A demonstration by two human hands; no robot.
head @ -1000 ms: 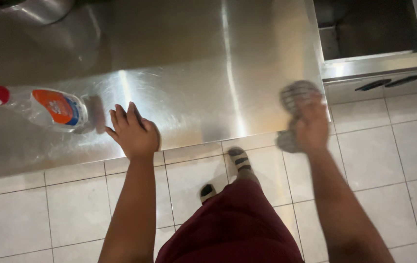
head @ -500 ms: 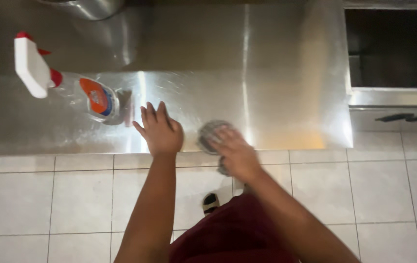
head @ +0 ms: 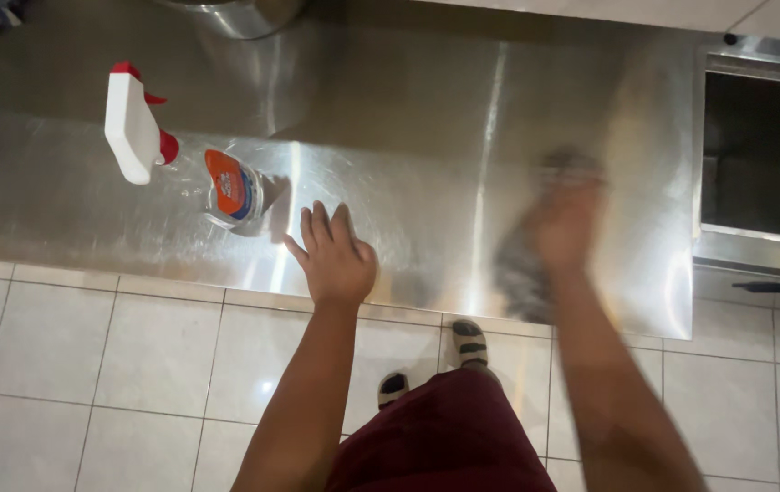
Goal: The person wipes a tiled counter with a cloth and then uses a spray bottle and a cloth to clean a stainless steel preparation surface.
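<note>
My left hand (head: 333, 258) rests flat, fingers spread, on the front edge of a stainless steel counter (head: 390, 109). A clear spray bottle (head: 171, 164) with a white and red trigger head and an orange label stands just left of it, not touched. My right hand (head: 565, 219) is blurred by motion and presses a grey scouring pad (head: 522, 264) against the steel surface toward the right part of the counter.
A dark rectangular opening with a steel frame (head: 763, 155) lies at the counter's right end. A round steel vessel (head: 235, 14) stands at the back. Below are white floor tiles (head: 62, 364), my sandalled feet (head: 467, 344) and dark red shorts.
My right hand with the pad swept from the right to beside my left hand, then back to the right across the steel. My left hand stayed planted on the counter edge.
</note>
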